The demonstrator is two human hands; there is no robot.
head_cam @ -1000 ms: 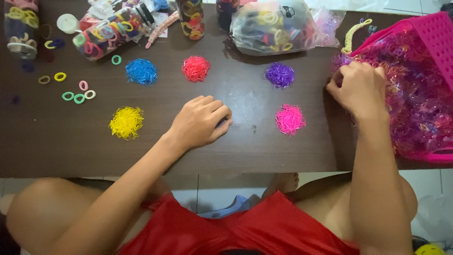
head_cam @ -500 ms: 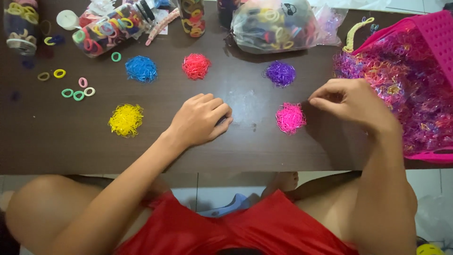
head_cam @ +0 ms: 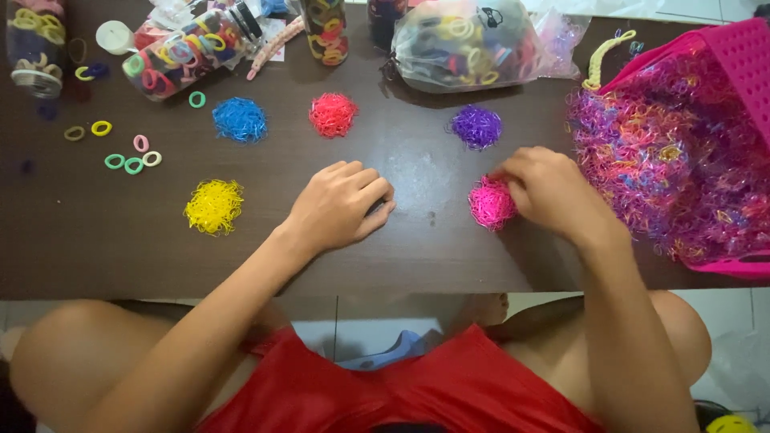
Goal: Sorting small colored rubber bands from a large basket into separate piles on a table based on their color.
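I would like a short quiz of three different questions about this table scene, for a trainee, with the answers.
1. True or false: the right hand touches the pink pile.
2. Which pile lies nearest the left hand? A yellow pile; B blue pile; C red pile.
3. Fill in: the mixed bands fill the pink ___ at the right edge.

Key
1. True: its fingers rest on the pile.
2. C.
3. Basket.
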